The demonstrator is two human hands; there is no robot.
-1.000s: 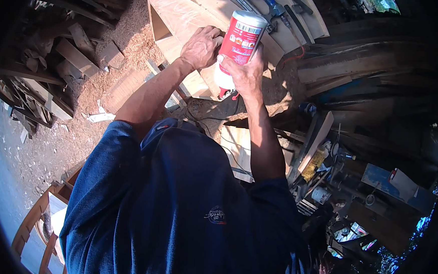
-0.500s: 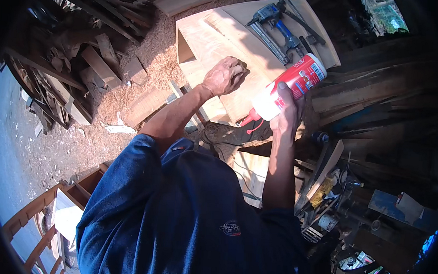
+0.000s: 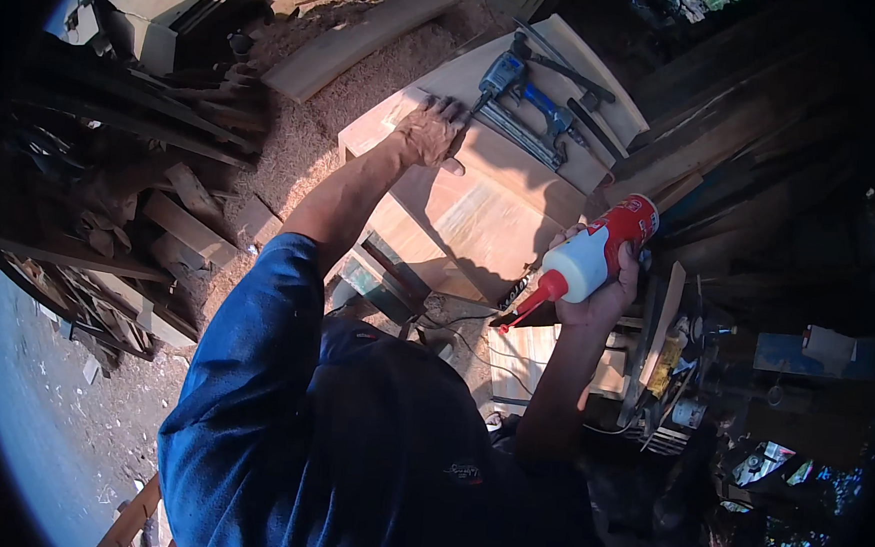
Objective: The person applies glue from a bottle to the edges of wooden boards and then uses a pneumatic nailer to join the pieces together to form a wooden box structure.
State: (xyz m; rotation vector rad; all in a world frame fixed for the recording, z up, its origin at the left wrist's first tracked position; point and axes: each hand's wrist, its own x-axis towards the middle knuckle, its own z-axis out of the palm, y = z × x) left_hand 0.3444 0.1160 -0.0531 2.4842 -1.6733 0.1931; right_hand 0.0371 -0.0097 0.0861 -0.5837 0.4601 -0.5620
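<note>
Gripping a glue bottle mid-frame, the right hand looks set to squeeze, while the left hand rests open-fingered on the board.

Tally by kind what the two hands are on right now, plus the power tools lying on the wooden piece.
Glue bottle, red and white, held in the right hand: 1
Wooden piece, under the left hand: 1
Blue power tools lying on top of it: 2, as far as I can tell
Total: 4
</note>
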